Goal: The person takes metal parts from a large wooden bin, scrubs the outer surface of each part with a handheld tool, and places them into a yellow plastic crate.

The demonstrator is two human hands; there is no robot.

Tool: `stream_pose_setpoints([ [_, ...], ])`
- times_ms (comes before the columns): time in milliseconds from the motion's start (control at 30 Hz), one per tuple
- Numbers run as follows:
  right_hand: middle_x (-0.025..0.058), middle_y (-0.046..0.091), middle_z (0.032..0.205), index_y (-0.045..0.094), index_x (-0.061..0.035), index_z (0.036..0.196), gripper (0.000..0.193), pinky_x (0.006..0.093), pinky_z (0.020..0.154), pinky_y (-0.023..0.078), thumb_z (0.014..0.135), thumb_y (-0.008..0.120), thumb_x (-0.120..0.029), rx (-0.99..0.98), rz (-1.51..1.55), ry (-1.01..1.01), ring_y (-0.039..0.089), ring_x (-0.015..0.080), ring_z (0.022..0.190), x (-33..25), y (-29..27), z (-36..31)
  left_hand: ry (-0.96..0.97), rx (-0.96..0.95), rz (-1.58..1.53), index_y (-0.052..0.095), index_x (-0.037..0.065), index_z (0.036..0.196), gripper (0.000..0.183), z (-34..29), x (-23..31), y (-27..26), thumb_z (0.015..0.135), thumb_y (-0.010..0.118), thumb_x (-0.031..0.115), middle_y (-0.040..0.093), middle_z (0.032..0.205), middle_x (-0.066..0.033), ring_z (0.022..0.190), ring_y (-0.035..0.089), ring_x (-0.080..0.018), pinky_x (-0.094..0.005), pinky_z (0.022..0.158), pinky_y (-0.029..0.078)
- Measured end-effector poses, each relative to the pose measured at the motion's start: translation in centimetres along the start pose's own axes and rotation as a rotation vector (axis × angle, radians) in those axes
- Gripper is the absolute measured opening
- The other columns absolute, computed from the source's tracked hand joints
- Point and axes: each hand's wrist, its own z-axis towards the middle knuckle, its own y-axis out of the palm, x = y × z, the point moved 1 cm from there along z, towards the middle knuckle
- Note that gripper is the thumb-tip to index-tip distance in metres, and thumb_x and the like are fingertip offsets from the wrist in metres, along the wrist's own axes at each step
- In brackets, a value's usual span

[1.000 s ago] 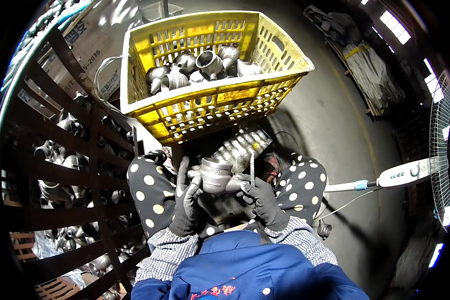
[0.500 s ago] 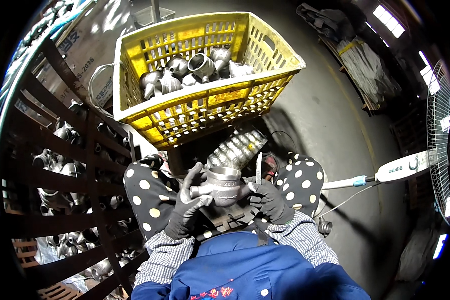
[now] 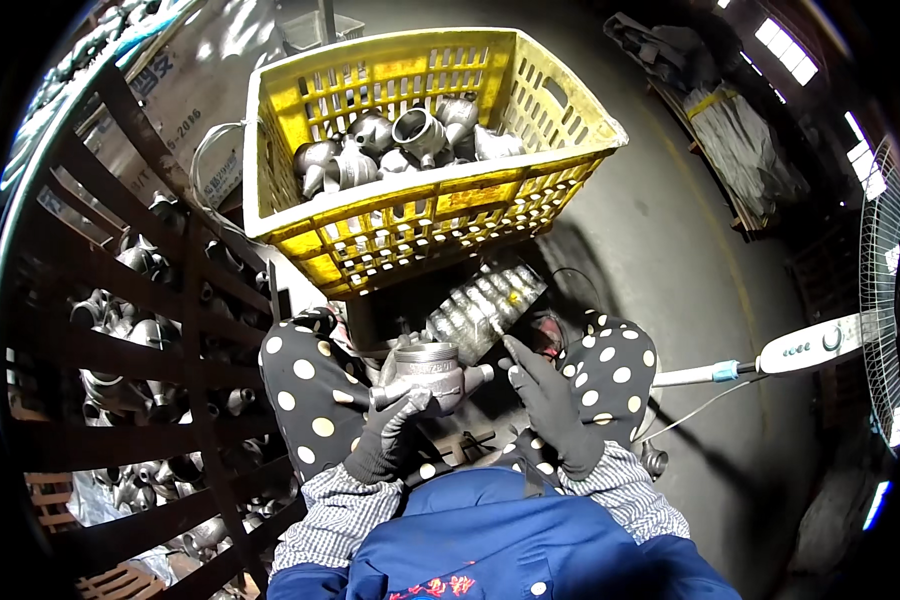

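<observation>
My left hand [image 3: 395,430], in a dark grey glove, grips a grey metal pipe fitting [image 3: 430,380]. The fitting has a round body, a wide threaded mouth facing up and a short side spout pointing right. Beside that spout, my gloved right hand [image 3: 550,405] has its fingers stretched forward and looks open. The thin flat tool it held earlier cannot be made out now. Just beyond the hands lies a clear-wrapped pack of silvery pieces [image 3: 485,305]. Under the fitting, dark metal parts [image 3: 465,445] show in shadow between my knees.
A yellow plastic crate [image 3: 435,200] with several similar fittings stands ahead. At left, a rusty slatted metal cage [image 3: 185,340] holds many more. A white fan [image 3: 810,343] stands at right, its cable crossing the floor. One loose fitting [image 3: 654,460] lies beside my right knee.
My right hand has gone from gripping an upright flat tool to stretched fingers, the tool no longer distinguishable. The fitting has turned slightly in my left hand. The whole view has shifted a little.
</observation>
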Motion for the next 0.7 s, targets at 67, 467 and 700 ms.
stream_pose_setpoints([
  [67, 0.0167, 0.061, 0.112, 0.052, -0.0049, 0.131, 0.04, 0.0294, 0.082, 0.048, 0.092, 0.056, -0.012, -0.091, -0.104, -0.051, 0.062, 0.0239, 0.097, -3.3, -0.3, -0.2, 0.062, 0.069, 0.047, 0.017, 0.004, 0.144, 0.08, -0.2, -0.1, -0.6, 0.083, 0.068, 0.01, 0.049, 0.13, -0.0221, 0.118, 0.054, -0.0282, -0.0357, 0.099, 0.045],
  [467, 0.0103, 0.067, 0.098, 0.064, -0.0074, 0.118, 0.038, 0.0285, 0.072, 0.051, 0.08, 0.065, -0.003, -0.101, -0.43, -0.184, 0.065, 0.0219, 0.085, -5.9, 1.0, -0.8, 0.108, 0.171, 0.366, 0.018, 0.004, 0.147, 0.083, -0.5, -1.1, -4.2, 0.08, 0.066, 0.0, 0.048, 0.131, -0.0166, 0.11, 0.057, -0.0212, -0.0297, 0.089, 0.05],
  [700, 0.0077, 0.063, 0.086, 0.061, -0.0129, 0.123, 0.043, 0.0309, 0.064, 0.049, 0.08, 0.063, -0.005, -0.109, -0.586, -0.207, 0.062, 0.023, 0.075, -5.8, 1.5, -0.8, 0.128, 0.207, 0.356, 0.017, 0.004, 0.148, 0.085, -0.5, -1.2, -3.3, 0.078, 0.067, -0.003, 0.049, 0.129, -0.0176, 0.097, 0.061, -0.0196, -0.0287, 0.082, 0.054],
])
